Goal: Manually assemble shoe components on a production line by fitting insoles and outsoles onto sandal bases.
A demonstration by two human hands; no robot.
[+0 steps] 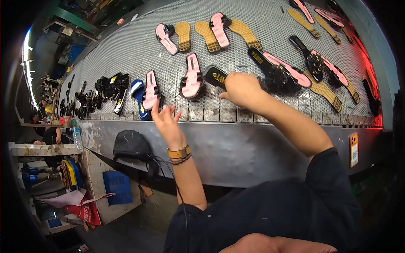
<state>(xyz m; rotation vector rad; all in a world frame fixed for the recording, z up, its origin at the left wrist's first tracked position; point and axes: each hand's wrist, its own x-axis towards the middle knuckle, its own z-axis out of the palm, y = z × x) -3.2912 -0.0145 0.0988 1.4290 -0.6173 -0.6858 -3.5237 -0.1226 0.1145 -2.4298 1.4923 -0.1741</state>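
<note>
My right hand is closed on a black sandal with gold lettering on its footbed, low over the near side of the metal mesh conveyor. Much of that sandal is hidden by the fist. My left hand, with a gold watch and beads at the wrist, has its fingers apart. Its fingertips reach the lower end of a black sandal upper with a pink underside; whether they touch it I cannot tell. A blue sandal lies just left of it. Between my hands rests another pink-bottomed sandal upper.
Tan patterned outsoles and pink-bottomed uppers lie farther back, several more to the right. Black sandals cluster at the left. Along the metal front panel are a black cap-like thing with a cable and an orange phone.
</note>
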